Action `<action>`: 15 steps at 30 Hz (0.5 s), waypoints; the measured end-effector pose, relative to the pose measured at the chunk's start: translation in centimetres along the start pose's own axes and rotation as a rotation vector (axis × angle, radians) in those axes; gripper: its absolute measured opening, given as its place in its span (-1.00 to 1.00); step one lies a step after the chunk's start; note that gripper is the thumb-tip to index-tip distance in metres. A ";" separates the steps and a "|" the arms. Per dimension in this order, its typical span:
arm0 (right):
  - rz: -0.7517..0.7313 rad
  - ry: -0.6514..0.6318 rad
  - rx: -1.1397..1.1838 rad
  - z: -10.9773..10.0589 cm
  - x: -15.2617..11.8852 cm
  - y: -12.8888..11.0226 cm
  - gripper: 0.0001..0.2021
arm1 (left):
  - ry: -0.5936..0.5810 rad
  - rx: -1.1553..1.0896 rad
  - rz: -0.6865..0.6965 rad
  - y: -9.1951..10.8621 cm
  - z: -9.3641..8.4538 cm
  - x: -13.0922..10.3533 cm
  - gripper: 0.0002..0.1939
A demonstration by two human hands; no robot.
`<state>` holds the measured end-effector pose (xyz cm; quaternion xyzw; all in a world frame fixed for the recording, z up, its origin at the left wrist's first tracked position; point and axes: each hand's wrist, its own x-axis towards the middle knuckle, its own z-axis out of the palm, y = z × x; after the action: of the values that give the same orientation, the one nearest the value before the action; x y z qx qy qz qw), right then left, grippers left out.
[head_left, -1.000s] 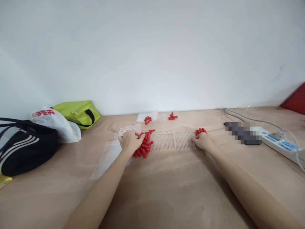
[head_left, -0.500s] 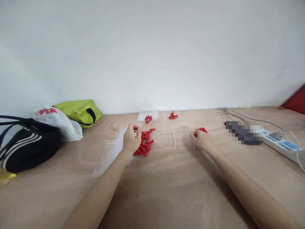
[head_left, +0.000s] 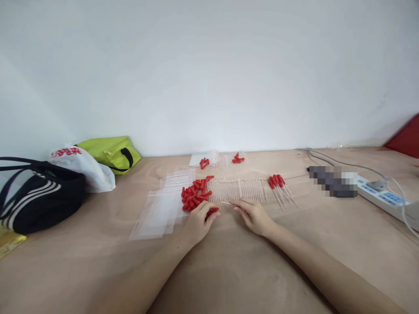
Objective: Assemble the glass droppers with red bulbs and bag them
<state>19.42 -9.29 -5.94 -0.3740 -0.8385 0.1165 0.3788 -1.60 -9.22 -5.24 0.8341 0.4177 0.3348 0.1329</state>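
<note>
In front of the pile, my left hand (head_left: pixel 199 220) is closed on a red rubber dropper bulb (head_left: pixel 212 211) that pokes out between thumb and fingertips. Facing it, my right hand (head_left: pixel 252 214) pinches a thin clear dropper tube (head_left: pixel 225 203), its end pointing left at the bulb, a small gap between them. Behind my left hand lies a heap of red bulbs (head_left: pixel 193 194). A row of loose clear dropper tubes (head_left: pixel 252 190) stretches behind my right hand. To the right, several droppers with red bulbs fitted (head_left: pixel 280 186) lie fanned out.
Clear zip bags (head_left: pixel 153 216) overlap on the left. At the back lie small bags with red bulbs (head_left: pixel 238 158). A black bag (head_left: pixel 49 203), white plastic bag (head_left: pixel 94 174) and green pouch (head_left: pixel 118 152) stand left; a power strip (head_left: pixel 382 195) with cables lies right.
My left hand has come right and nearer with a bulb. My right hand has left the tube row's right end and moved left with a tube, uncovering the fitted droppers.
</note>
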 end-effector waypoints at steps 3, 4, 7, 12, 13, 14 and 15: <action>-0.013 -0.019 -0.036 0.5 -0.3 -0.1 -0.76 | 0.015 0.025 0.015 0.1 0.0 0.0 -0.94; -0.018 -0.032 -0.047 0.6 -0.4 -0.2 -0.76 | 0.016 0.030 0.017 0.1 0.0 0.0 -0.94; -0.037 -0.058 -0.080 0.5 -0.4 -0.5 -0.79 | 0.021 0.038 0.030 0.2 0.0 -0.1 -0.94; -0.033 -0.039 -0.118 0.3 -0.4 -0.6 -0.79 | 0.016 0.023 0.083 0.2 -0.1 0.0 -0.92; -0.026 -0.035 -0.121 0.2 -0.4 -0.6 -0.78 | 0.021 0.019 0.090 0.2 -0.2 0.0 -0.92; -0.020 -0.032 -0.124 0.2 -0.4 -0.5 -0.78 | 0.027 0.016 0.096 0.2 -0.2 0.0 -0.92; -0.014 -0.030 -0.128 0.1 -0.4 -0.5 -0.77 | 0.034 0.015 0.099 0.3 -0.2 0.0 -0.92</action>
<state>19.26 -9.91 -6.07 -0.3898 -0.8523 0.0656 0.3425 -1.58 -9.37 -4.90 0.8489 0.3807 0.3520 0.1030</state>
